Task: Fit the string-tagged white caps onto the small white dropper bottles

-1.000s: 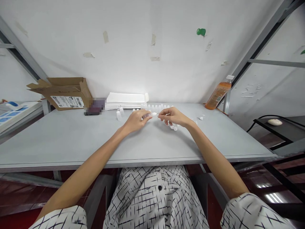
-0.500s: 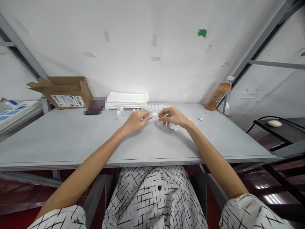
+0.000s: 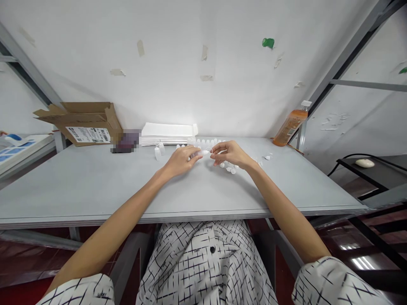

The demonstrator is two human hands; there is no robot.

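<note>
Above the middle of the grey table (image 3: 203, 195), my left hand (image 3: 184, 159) grips a small translucent white bottle (image 3: 204, 152), its tip pointing right. My right hand (image 3: 230, 153) is at that tip, thumb and fingers pinched together; what they hold there is too small to make out. Small white caps (image 3: 233, 170) lie just below my right hand. Behind the hands stands a row of small white bottles (image 3: 210, 142). Two more bottles (image 3: 158, 153) are left of my left hand.
At the back left are an open cardboard box (image 3: 89, 123), a blurred dark item (image 3: 125, 142) and a stack of white trays (image 3: 168, 133). An orange bottle (image 3: 291, 127) leans at the back right. White scraps (image 3: 267, 157) lie right of my right hand.
The fingers of my right hand have closed in a little at the bottle's tip, and more of the white caps below show. The view has shifted slightly.
</note>
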